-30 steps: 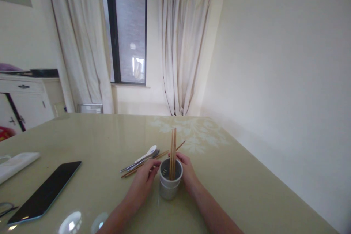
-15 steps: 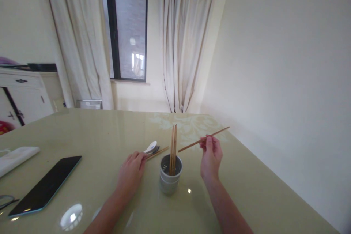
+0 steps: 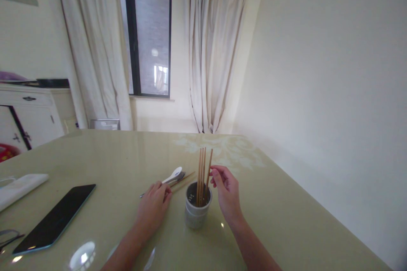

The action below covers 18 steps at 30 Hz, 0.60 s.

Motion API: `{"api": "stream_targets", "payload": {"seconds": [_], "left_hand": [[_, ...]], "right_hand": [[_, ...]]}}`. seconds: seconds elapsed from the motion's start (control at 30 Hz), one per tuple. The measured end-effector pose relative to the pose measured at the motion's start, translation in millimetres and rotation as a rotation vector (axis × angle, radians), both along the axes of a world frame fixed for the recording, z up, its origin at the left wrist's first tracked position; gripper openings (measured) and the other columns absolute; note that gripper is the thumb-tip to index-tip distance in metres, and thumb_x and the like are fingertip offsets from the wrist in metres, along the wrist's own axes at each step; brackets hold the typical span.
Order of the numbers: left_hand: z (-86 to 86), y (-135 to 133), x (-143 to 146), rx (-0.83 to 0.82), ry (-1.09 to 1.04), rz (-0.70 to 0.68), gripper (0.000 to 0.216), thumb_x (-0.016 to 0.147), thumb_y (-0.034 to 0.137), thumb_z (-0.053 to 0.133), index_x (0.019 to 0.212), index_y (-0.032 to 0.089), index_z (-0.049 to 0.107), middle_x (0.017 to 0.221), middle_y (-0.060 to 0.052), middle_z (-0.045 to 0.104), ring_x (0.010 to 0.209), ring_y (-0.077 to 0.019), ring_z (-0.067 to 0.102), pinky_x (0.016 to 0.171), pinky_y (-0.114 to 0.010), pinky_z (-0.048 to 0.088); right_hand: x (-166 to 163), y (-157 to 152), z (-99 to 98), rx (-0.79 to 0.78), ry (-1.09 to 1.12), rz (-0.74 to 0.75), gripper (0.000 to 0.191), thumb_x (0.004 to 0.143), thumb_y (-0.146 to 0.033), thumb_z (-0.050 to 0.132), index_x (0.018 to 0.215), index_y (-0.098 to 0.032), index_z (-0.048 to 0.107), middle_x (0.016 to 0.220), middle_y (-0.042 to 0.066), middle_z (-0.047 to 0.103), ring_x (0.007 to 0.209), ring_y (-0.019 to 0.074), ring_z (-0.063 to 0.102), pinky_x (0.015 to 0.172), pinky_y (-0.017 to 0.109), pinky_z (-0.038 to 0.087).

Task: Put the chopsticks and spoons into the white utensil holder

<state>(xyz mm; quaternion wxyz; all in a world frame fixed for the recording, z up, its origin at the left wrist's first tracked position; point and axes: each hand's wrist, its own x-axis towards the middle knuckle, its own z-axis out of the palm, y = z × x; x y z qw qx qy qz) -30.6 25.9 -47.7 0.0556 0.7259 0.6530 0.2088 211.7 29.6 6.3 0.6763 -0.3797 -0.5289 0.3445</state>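
A grey cylindrical chopstick holder (image 3: 194,219) stands on the table with several wooden chopsticks (image 3: 201,173) upright in it. My right hand (image 3: 227,188) is closed in a pinch on another chopstick (image 3: 210,164), which leans slightly at the holder's right side with its lower end inside the rim. Left of the holder, my left hand (image 3: 154,202) lies low over loose utensils, its fingers curled on a chopstick (image 3: 184,183). A white spoon (image 3: 174,174) and a darker metal spoon (image 3: 178,177) stick out beyond these fingers; their handles are partly hidden by the hand.
On the left of the glossy table (image 3: 108,156) lie a black tablet (image 3: 55,218), a white box-like object (image 3: 23,188) and dark-handled scissors (image 3: 9,237), partly cut off. A wall (image 3: 324,114) runs along the table's right edge. Curtains (image 3: 216,51) hang behind.
My right hand has moved left and down to the holder. Its chopstick has turned from nearly level to upright, with the lower end now inside. My left hand has shifted only slightly.
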Motion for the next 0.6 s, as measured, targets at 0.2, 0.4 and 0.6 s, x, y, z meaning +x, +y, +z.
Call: {"api": "stream_targets", "payload": {"seconds": [0.2,0.4,0.6], "left_hand": [[-6.6,1.7,5.6,0.090,-0.074,-0.034,0.023,0.103,0.024,0.043,0.097,0.022,0.065,0.108,-0.010,0.070,0.108,-0.0273,0.066,0.099,-0.041,0.050],[-3.0,-1.6,21.0,0.141,-0.431,-0.119,0.024,0.104,0.037,0.042,0.098,0.025,0.061,0.104,-0.008,0.070,0.098,-0.0260,0.069,0.092,-0.042,0.055],[1.2,-10.3,36.2,0.123,-0.557,-0.307,0.026,0.104,0.037,0.044,0.100,0.025,0.067,0.104,-0.010,0.073,0.098,-0.0260,0.070,0.090,-0.040,0.059]], "right_hand": [[1.2,19.0,-26.8,-0.182,0.097,-0.008,0.043,0.083,-0.062,0.081,0.090,-0.020,0.078,0.077,0.002,0.070,0.064,0.0162,0.059,0.057,0.027,0.047],[-6.5,25.1,-43.7,-0.318,0.119,0.174,0.055,0.074,-0.070,0.085,0.087,-0.017,0.083,0.080,0.007,0.078,0.072,0.0216,0.067,0.066,0.031,0.053],[-18.5,23.6,-45.0,-0.300,0.147,0.278,0.053,0.070,-0.067,0.091,0.080,-0.017,0.081,0.072,0.005,0.076,0.068,0.0219,0.067,0.065,0.032,0.052]]}}
